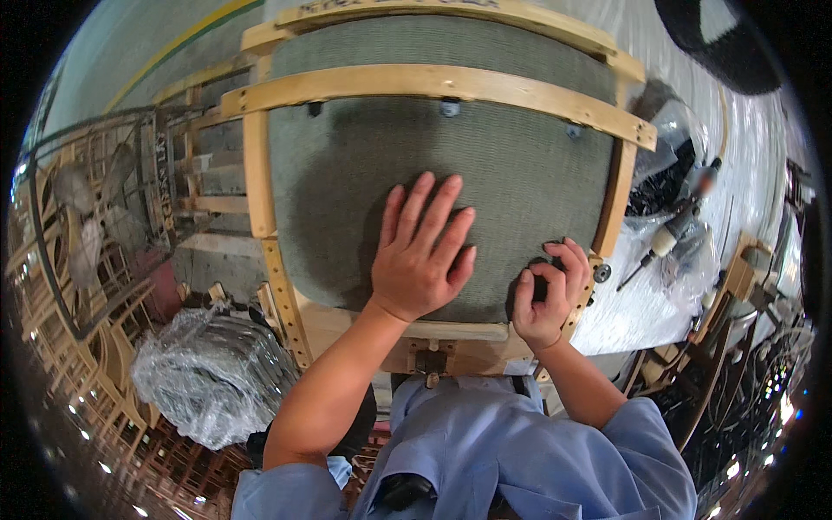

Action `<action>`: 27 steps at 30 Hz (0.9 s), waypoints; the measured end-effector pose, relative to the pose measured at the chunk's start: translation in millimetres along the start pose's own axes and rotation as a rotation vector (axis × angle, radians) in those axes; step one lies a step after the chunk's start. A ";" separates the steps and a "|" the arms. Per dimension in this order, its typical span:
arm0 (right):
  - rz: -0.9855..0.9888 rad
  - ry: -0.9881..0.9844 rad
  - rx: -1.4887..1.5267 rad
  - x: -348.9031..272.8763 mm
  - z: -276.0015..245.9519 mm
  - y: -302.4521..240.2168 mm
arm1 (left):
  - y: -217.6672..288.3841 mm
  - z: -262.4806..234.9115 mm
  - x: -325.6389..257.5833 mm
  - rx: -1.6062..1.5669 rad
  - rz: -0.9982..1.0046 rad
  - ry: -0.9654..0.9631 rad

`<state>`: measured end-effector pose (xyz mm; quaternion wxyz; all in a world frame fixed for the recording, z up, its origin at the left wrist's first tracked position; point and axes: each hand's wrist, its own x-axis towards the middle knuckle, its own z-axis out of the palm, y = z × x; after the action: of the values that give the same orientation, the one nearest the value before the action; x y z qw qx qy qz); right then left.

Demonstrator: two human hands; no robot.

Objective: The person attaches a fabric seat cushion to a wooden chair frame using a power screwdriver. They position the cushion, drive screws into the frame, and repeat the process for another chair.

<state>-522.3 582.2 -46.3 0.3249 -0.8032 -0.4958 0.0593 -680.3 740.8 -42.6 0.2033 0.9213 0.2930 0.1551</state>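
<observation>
Two bare hands are on a gray-green ribbed cloth pad (537, 199), which sits inside a pale wooden frame (433, 80) in front of the person. The left hand (420, 264) lies flat, holding nothing, fingers spread. The right hand (552, 299) is curled at the pad's right edge; I can't tell if it grips something small. A power screwdriver (666, 238) lies to the right, near a clear plastic bag (672, 130).
</observation>
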 end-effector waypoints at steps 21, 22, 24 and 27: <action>-0.104 -0.101 -0.228 -4.9 11.2 -9.7 | -12.6 -0.2 -10.5 -0.169 0.022 0.107; -0.113 -0.114 -0.261 -3.1 12.4 -11.9 | -12.9 -0.2 -11.2 -0.175 0.019 0.105; -0.144 -0.188 -0.332 6.0 10.1 -18.8 | -13.8 -1.3 -10.4 -0.179 0.019 0.106; -0.230 -0.339 -0.407 48.9 7.0 -38.7 | -14.5 -2.0 -9.8 -0.191 0.001 0.139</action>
<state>-530.0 637.7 -18.3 0.0741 -0.7691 -0.6324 0.0550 -695.7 746.3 -49.3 0.2693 0.8848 0.2899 0.2461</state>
